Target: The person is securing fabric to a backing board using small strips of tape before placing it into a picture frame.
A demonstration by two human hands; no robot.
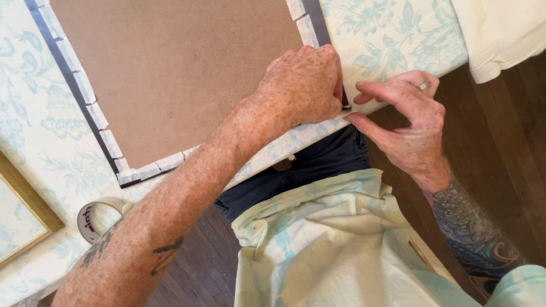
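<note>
Hands: left hand [300,85] clenched, pressing the brown fibreboard frame backing [176,74] — corner hidden.
Right hand [406,122]: pinching at that dark frame edge [68,85] — contents unclear.

- I see a picture frame [170,74] lying face down on the tabletop, its brown backing board up.
- Short strips of pale tape [149,170] line its dark edges, overlapping onto the board.
</note>
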